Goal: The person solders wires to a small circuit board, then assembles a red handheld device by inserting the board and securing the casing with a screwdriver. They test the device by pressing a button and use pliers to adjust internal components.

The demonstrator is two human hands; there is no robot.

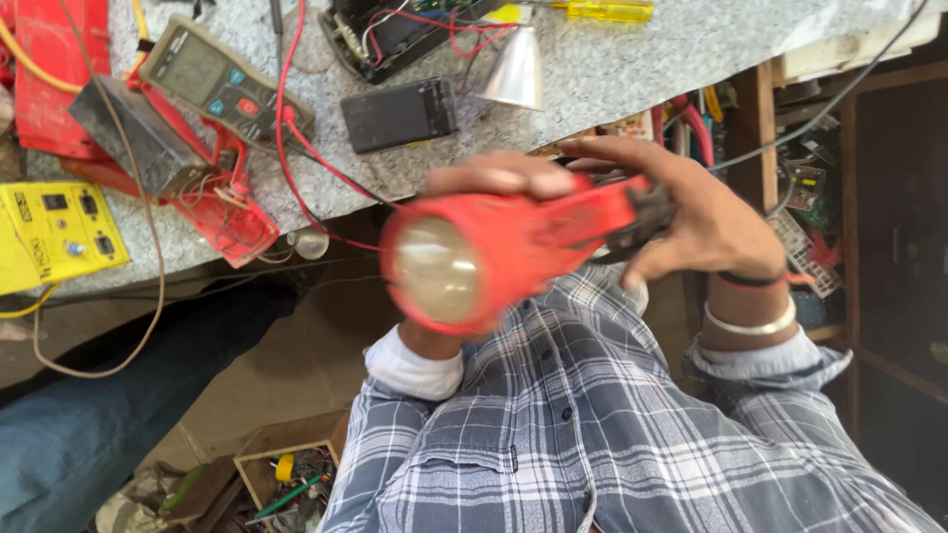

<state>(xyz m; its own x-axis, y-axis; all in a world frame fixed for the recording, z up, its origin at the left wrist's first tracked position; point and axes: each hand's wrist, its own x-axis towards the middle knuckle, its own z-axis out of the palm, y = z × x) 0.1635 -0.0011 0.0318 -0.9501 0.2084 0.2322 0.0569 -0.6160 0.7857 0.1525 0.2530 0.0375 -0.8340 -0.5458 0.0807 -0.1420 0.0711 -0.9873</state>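
Gripping a red torch (pixel 504 252) at chest height, just this side of the granite bench (pixel 632 59): left hand (pixel 489 178) wraps the lamp head, right hand (pixel 691 212) curls round the tail end. Judged an inspection step; next needs steady handling. Beyond the torch on the bench: black battery (pixel 400 114), multimeter (pixel 222 84).

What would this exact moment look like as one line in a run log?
left hand: grips red torch | right hand: holds its rear end | lens: faces camera | nearby: multimeter, black battery on bench
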